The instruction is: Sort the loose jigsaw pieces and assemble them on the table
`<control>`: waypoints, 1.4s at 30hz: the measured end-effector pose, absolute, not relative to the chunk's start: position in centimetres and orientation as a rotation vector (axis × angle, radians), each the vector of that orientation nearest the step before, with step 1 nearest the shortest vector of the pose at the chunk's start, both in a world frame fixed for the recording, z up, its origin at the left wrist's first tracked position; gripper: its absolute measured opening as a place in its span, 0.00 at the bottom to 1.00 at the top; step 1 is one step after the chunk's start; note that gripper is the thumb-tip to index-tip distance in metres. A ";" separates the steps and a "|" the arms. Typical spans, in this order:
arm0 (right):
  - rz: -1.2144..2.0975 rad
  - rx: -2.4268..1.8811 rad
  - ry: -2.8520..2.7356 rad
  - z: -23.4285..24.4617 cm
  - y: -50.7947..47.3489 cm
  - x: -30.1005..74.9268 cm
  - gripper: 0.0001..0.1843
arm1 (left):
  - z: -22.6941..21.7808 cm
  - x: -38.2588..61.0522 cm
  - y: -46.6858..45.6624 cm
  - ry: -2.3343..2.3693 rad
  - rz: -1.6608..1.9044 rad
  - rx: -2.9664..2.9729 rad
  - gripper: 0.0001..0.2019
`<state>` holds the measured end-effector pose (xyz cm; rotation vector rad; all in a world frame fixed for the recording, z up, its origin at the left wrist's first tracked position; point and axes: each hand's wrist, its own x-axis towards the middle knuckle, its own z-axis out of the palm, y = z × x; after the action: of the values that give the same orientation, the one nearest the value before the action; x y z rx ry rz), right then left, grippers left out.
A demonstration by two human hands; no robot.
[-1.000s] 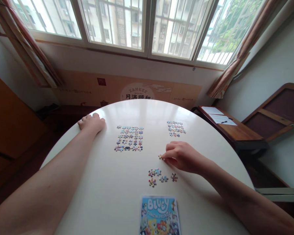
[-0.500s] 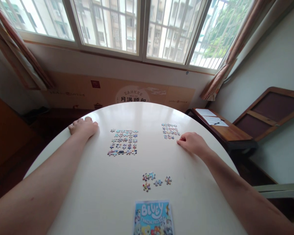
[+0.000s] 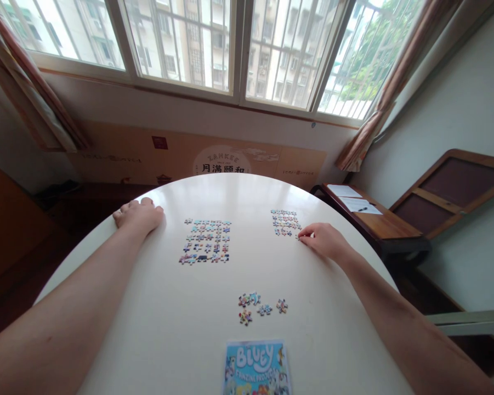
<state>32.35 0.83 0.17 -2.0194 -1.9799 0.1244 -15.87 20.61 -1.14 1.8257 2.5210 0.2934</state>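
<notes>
My right hand [image 3: 323, 240] is at the lower right corner of a small block of jigsaw pieces [image 3: 285, 221], thumb and forefinger pinched on a small puzzle piece [image 3: 297, 237] at the table surface. Only a bit of that piece shows. Far to the left, my left hand [image 3: 138, 215] rests on the white round table [image 3: 156, 307] near its rim, palm down, fingers apart and holding nothing. Between the hands lies a larger block of jigsaw pieces [image 3: 208, 238], set out in rows. Several loose pieces [image 3: 265, 310] lie closer to me.
A blue picture sheet marked "Bluey" [image 3: 256, 367] lies at the table's near side. To the right stands a wooden bench [image 3: 372, 219] with papers and a pen. A long cardboard panel [image 3: 176, 154] leans below the barred window.
A bit of the piece at my right fingertips now shows beside the small block's bottom row. My left hand stays in place. The view has shifted very slightly.
</notes>
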 end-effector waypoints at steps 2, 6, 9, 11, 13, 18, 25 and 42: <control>0.085 -2.021 -1.963 0.0 1.0 32.2 0.10 | -1.1 -15.8 20.5 2.518 0.287 1.826 0.27; 0.045 -1.998 -1.951 -0.5 1.3 32.1 0.10 | -1.0 -15.7 20.3 2.524 0.273 1.823 0.27; 0.022 -1.961 -1.958 -0.9 1.5 32.1 0.10 | -0.9 -15.6 20.2 2.514 0.279 1.827 0.27; 0.013 -1.942 -1.964 -1.0 1.6 32.1 0.10 | -0.9 -15.6 20.2 2.510 0.295 1.833 0.27; 0.010 -1.935 -1.968 -1.1 1.7 32.1 0.10 | -0.9 -15.7 20.2 2.512 0.307 1.834 0.27; -0.005 -1.929 -1.967 -1.3 1.7 32.1 0.10 | -0.9 -15.6 20.1 2.524 0.285 1.838 0.27; -0.128 -1.783 -1.832 0.4 0.6 31.5 0.10 | -0.8 -15.5 20.0 2.520 0.281 1.842 0.27; 0.281 -0.948 -2.730 1.2 -5.3 20.4 0.19 | -1.2 -15.2 19.9 2.546 0.313 1.828 0.27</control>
<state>20.44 -5.31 1.22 -0.9479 -2.7300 0.2815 -15.17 19.92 -1.16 1.8278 2.5457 0.3133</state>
